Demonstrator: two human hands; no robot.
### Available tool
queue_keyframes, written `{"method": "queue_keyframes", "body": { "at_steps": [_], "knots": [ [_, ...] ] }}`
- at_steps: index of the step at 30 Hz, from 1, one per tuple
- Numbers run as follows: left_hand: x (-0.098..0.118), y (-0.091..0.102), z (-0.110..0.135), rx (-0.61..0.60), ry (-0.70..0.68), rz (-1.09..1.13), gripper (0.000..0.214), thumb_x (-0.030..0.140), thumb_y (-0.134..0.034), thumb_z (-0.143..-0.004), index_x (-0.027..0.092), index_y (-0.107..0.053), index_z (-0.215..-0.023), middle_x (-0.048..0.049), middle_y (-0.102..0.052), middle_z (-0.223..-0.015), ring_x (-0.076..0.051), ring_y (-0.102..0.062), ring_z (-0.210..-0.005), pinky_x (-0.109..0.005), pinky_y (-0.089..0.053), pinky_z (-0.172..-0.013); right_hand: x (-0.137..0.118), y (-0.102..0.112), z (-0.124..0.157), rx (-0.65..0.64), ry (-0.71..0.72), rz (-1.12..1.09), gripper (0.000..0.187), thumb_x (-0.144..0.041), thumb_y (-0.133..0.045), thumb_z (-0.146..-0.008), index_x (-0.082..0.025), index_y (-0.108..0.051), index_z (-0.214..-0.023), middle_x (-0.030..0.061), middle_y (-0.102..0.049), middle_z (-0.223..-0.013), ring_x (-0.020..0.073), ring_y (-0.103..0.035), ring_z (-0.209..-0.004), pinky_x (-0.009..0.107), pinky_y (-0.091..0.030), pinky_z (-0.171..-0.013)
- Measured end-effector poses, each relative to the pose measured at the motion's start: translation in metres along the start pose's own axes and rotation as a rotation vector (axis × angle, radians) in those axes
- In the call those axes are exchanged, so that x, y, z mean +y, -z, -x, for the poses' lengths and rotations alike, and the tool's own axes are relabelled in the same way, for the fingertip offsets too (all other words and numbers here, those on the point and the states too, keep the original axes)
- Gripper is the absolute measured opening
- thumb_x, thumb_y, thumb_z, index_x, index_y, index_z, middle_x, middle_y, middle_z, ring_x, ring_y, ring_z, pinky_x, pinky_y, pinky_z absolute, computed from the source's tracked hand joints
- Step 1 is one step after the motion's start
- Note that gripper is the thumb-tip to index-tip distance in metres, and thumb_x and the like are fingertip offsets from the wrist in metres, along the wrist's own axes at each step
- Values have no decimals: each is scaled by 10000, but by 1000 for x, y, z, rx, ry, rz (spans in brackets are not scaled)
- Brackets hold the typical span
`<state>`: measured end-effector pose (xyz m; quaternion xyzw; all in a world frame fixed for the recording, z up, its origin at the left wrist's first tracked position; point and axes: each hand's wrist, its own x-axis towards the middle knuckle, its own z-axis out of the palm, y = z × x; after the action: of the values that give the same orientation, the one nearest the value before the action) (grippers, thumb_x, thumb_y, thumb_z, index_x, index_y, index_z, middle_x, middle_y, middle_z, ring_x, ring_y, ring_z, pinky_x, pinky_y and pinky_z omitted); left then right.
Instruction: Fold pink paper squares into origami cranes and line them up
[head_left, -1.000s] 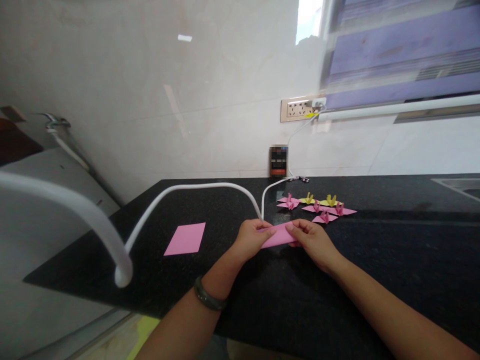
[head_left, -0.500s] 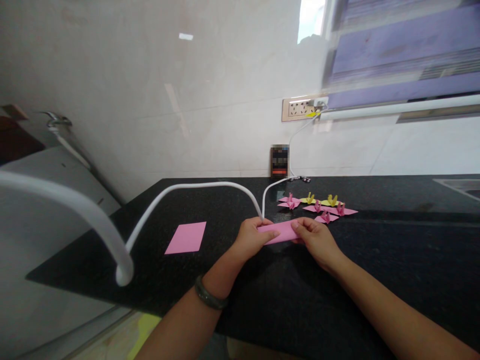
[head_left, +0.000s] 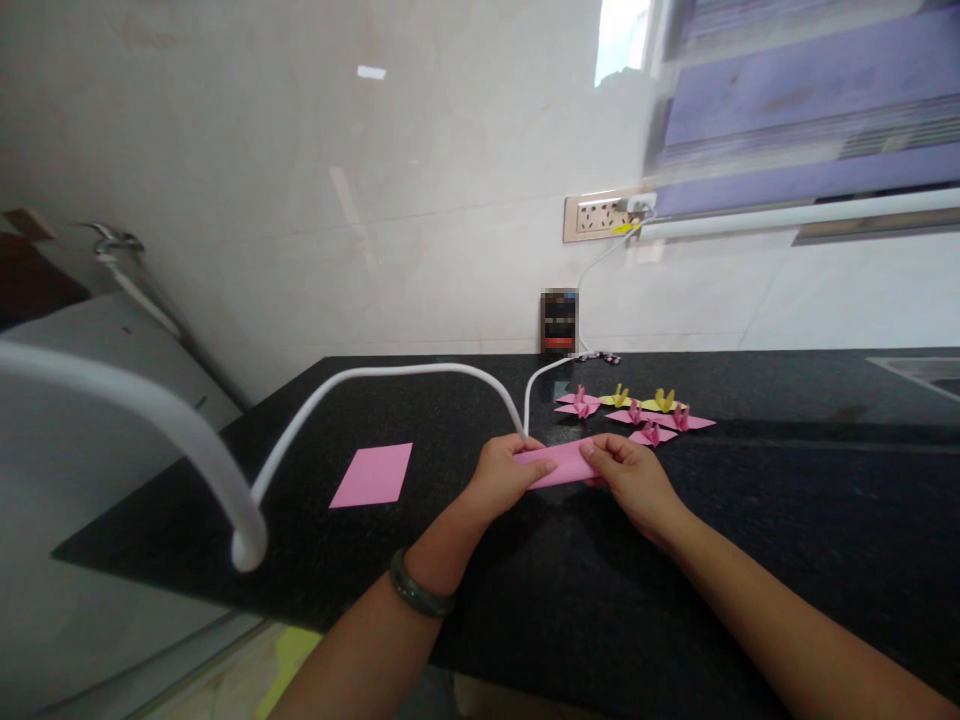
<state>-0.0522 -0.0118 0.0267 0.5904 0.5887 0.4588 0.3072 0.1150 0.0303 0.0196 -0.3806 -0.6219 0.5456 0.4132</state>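
A folded strip of pink paper [head_left: 566,465] is held level above the dark counter, between my two hands. My left hand [head_left: 501,478] pinches its left end, thumb lying along the front face. At the other end my right hand [head_left: 630,480] grips the strip between thumb and fingers. Behind the paper, part of the fingers of each hand is hidden. Several folded paper cranes, pink [head_left: 581,403] and yellow [head_left: 664,402], stand on the counter just beyond my right hand. Left of my hands lies a flat pink paper sheet [head_left: 373,476].
A white bendable stand arm [head_left: 397,370] arches across the left side, close behind my left hand. Against the tiled wall leans a phone [head_left: 559,322] with a blurred screen. A white cable runs up to the wall socket [head_left: 598,217]. The black counter [head_left: 585,610] extends right.
Hardly anything differs. My right thumb has shifted very slightly left along the pink paper; the strip stays in both hands.
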Motion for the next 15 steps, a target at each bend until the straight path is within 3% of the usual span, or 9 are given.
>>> {"method": "queue_keyframes", "body": {
  "at_steps": [15],
  "knots": [
    [1,0,-1,-9,0,-16,273,352,-603,-578,134,-611,-743,-16,-577,-678,-115,-492,-610,-216,-367,-549,-3,0,1,5,-2,33,305,-448,-476,-687,-160,-551,-757,25,-544,-680,122,-495,-573,236,-435,-514]
  ]
}}
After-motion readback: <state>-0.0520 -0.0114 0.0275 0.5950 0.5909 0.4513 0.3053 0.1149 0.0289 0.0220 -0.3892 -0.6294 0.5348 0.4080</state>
